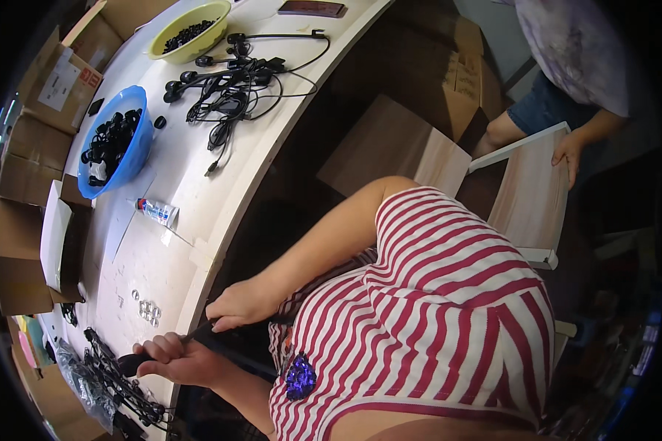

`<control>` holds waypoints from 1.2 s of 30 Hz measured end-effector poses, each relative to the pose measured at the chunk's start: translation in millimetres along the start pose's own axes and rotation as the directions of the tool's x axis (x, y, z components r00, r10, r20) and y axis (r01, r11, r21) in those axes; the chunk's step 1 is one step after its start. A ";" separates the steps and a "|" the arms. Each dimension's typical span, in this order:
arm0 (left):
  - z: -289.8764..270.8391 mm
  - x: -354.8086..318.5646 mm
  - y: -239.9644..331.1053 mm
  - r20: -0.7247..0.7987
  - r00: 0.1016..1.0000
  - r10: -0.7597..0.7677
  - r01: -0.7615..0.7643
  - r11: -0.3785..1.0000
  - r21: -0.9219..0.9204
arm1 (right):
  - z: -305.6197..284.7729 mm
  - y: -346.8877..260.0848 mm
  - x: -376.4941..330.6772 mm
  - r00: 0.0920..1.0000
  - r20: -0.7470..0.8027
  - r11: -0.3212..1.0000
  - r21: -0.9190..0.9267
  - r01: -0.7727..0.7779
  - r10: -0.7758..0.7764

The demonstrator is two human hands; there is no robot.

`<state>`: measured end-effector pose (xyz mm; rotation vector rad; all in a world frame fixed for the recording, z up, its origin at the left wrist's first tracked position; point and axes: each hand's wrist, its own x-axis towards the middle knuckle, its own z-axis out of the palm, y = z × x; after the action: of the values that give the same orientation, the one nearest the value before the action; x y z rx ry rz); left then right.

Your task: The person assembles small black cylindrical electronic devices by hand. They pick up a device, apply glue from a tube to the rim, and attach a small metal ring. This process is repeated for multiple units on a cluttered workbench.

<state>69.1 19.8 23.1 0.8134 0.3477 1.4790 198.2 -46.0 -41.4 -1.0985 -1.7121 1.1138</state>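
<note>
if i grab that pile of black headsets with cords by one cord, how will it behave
The pile of headsets would probably come up as a floppy clump, since the thin cords loop across each other. It looks light. Loose cord ends may drag over the white table.

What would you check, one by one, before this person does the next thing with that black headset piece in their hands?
1. Both hands on the piece: ok. The left hand and right hand both close on the black headset piece at the table edge.
2. Firmness of each grip: cannot tell; fingers hide the contact.
3. Glue tube within sight: ok, lying on the table, apart from both hands.
4. Small clear parts: ok, grouped just ahead of the hands.
5. Blue bowl of black parts: ok, upright.
6. Pile of black pieces: not ok, crowded against the left hand.
</note>
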 end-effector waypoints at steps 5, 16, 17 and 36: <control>10.6 4.9 4.6 0.041 0.992 0.118 -0.122 0.985 0.122 | -9.9 -22.3 -10.0 0.984 -0.164 0.995 0.064 0.079 -0.067; -26.7 -4.8 25.0 0.096 0.985 -0.144 0.131 0.983 0.132 | -221.9 -189.2 9.0 0.874 -0.391 0.918 -0.371 0.137 -0.289; -25.3 -4.4 21.9 0.112 0.979 -0.170 0.154 0.978 0.142 | -241.2 -200.9 8.8 0.804 -0.403 0.855 -0.464 0.233 -0.437; -51.9 -8.4 31.1 -0.040 0.980 -0.195 0.199 0.946 0.256 | -359.9 20.1 4.2 0.508 -0.861 0.174 -0.496 -0.851 0.025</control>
<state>10.7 22.3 5.4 0.9469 0.6254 1.2675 533.9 52.2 45.8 -2.5986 -1.1734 -0.3209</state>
